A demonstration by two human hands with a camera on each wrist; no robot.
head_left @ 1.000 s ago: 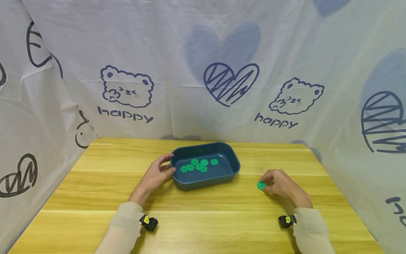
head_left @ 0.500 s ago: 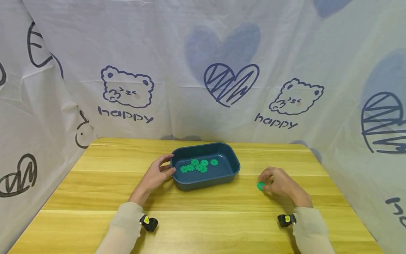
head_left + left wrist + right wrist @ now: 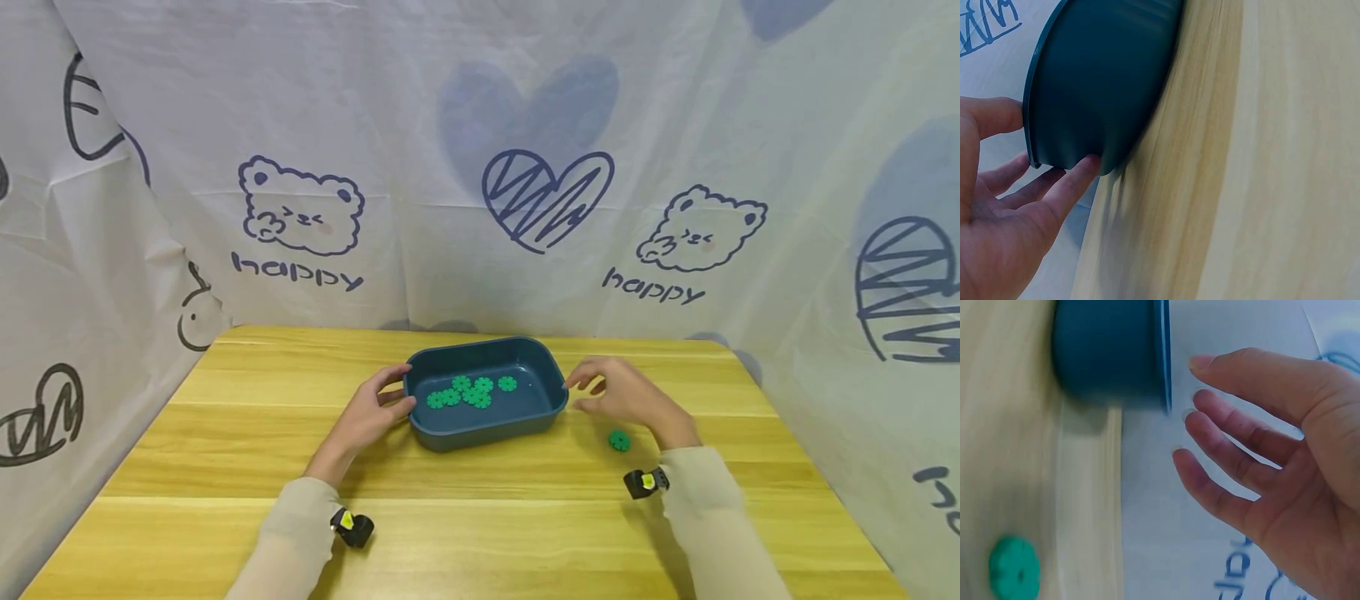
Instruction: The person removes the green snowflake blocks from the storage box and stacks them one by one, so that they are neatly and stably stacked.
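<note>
A dark blue rectangular bin (image 3: 487,429) stands on the table with several flat green notched discs (image 3: 482,385) lying inside, mostly toward its left half. My left hand (image 3: 370,414) touches the bin's left end, its fingertips against the rim and end wall in the left wrist view. At the opposite end, my right hand (image 3: 618,392) has loosely bent, spread fingers, with nothing between them; the right wrist view puts its fingertips (image 3: 1200,362) just off the rim. Another green notched disc (image 3: 618,441) lies on the table, below the right hand, and looks thick in the right wrist view.
The wooden table (image 3: 480,533) reaches back to a white cloth curtain (image 3: 420,125) printed with hearts and bears. More cloth hangs along both sides. Each wrist wears a small black camera (image 3: 352,527).
My right hand has let go of the green disc on the table and moved up and left to the bin's right end. The left hand and the bin have stayed in place.
</note>
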